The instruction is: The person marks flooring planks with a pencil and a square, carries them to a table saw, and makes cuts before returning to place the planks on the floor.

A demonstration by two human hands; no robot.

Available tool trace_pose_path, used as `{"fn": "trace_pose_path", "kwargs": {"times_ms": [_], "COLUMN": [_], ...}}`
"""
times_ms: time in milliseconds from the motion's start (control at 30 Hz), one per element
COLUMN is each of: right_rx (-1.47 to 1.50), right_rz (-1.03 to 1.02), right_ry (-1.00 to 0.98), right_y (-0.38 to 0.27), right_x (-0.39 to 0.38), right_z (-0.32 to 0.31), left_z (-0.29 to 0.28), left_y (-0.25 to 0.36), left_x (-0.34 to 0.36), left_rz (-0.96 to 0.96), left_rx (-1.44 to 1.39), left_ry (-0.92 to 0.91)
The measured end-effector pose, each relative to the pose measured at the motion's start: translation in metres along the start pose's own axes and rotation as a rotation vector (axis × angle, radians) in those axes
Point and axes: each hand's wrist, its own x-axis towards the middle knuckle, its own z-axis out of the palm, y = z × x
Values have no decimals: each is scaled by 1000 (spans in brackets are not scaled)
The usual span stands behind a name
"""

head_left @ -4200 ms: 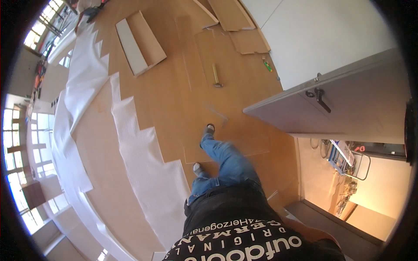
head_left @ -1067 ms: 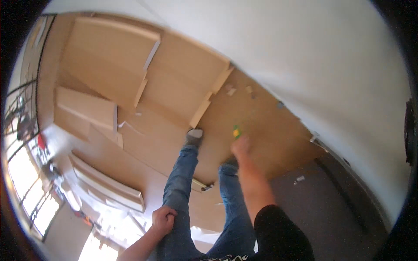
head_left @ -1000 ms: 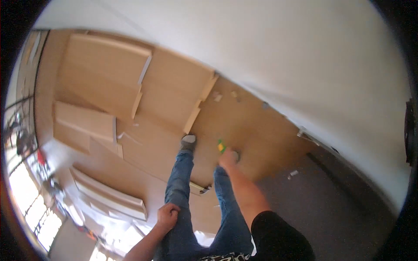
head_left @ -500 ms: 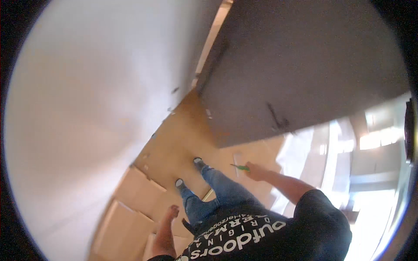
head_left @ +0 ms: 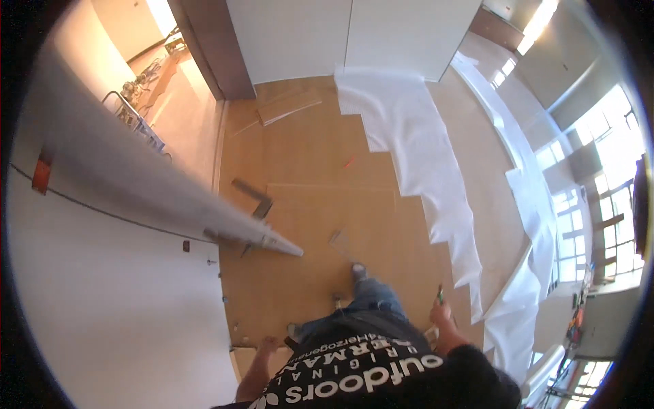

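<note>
I stand on a laminate wood floor (head_left: 306,225), looking down past my dark printed shirt and blue jeans. My right hand (head_left: 443,317) hangs at my right side, shut on a small thin green tool (head_left: 440,294) that sticks out above the fist. My left hand (head_left: 266,346) hangs at my left side with nothing in it, close to a short board offcut (head_left: 242,356) near the wall. One shoe (head_left: 358,271) shows ahead of me on the floor.
An open grey door (head_left: 170,204) juts in from the left. White underlay sheet (head_left: 422,157) covers the floor to the right. On the boards lie a metal tool (head_left: 253,193), a red pencil (head_left: 349,162), loose planks (head_left: 289,109) and a small clear piece (head_left: 338,238).
The view has swung round from the wall and door to the open room. My right hand, held out in front with the green tool, has dropped to my side.
</note>
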Motion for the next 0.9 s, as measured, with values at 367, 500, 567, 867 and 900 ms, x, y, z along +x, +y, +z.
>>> {"fn": "trace_pose_path", "kwargs": {"times_ms": [367,500,567,867,900], "right_rx": [279,146,54,-229,-336], "right_rz": [145,-9,-165,-397,-436], "right_ry": [-533,-646,-657,-906,-906], "right_y": [-178,-311,-346,-613,-651], "right_x": [211,264,289,346,359], "right_z": [-64,-13,15,60,62], "left_z": [-32,-111,-126,-282,-307], "left_y": [546,610,618,632,648], "left_x": [146,192,234,452,470], "left_rz": [491,584,480,179,203], "left_rx": [-41,65,93,467,463], "left_ry": [159,139,189,-46,-67]}}
